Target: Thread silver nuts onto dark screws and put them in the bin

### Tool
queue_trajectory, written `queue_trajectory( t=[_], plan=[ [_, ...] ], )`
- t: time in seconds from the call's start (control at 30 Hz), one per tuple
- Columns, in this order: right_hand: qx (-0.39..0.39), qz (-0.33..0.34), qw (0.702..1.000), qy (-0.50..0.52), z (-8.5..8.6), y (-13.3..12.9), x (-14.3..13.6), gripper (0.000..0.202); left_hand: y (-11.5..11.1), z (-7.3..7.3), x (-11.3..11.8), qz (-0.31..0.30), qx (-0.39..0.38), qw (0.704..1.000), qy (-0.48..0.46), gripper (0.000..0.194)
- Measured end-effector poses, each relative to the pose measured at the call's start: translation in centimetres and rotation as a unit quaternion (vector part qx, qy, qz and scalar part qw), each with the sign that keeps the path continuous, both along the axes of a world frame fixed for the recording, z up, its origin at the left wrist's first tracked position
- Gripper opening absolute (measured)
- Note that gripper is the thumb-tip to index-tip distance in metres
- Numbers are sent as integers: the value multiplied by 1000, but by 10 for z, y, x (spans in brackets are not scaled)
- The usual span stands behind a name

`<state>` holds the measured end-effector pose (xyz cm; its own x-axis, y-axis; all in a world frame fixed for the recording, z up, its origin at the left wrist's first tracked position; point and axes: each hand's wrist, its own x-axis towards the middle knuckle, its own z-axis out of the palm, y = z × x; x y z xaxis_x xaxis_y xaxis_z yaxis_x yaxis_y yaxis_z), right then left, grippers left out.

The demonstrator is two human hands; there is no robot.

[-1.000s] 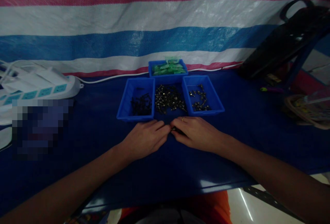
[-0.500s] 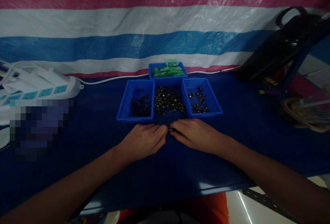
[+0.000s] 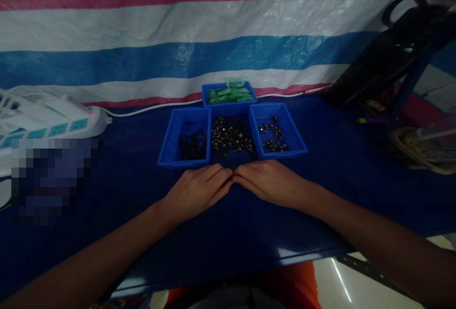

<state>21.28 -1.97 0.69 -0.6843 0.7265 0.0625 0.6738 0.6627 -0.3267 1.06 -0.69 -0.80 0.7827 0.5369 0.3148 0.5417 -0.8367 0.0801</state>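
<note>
My left hand (image 3: 201, 188) and my right hand (image 3: 269, 182) meet fingertip to fingertip just in front of the blue bins. Both are closed in a pinch around a small dark metal part (image 3: 233, 175), which the fingers mostly cover. Behind my left hand stands a blue bin (image 3: 167, 145) with black screw-like pieces (image 3: 192, 145). A second blue bin (image 3: 297, 138), behind my right hand, contains several shiny metal pieces (image 3: 274, 145) with round heads. Between these bins lies a heap of dark and brassy small metal parts (image 3: 231, 135).
A rear blue bin (image 3: 230, 108) contains green plastic packets (image 3: 230, 93). White power strips (image 3: 71, 126) lie at the left, with a cable running along the striped sheet (image 3: 178, 57). On the right are a black bottle (image 3: 384, 57), a purple pen-like item (image 3: 374, 121) and a basket (image 3: 427, 157).
My fingertips have closed together, so the small dark part that showed between them is now mostly covered. The camera view has shifted slightly.
</note>
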Motion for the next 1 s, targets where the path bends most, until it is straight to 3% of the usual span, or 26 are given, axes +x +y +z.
queue_trajectory(
  t=[0.33,0.53,1.0],
  plan=[
    [-5,-1,1000,7,3,-1,1,27,3,-3,-3,-20,-23,999,-27,15],
    [-74,-2,996,39,8,-1,1,22,4,-3,-2,-15,-46,998,-46,14],
    [-180,25,975,129,8,3,4,17,3,-3,-5,-39,-1,997,-62,19]
  ],
)
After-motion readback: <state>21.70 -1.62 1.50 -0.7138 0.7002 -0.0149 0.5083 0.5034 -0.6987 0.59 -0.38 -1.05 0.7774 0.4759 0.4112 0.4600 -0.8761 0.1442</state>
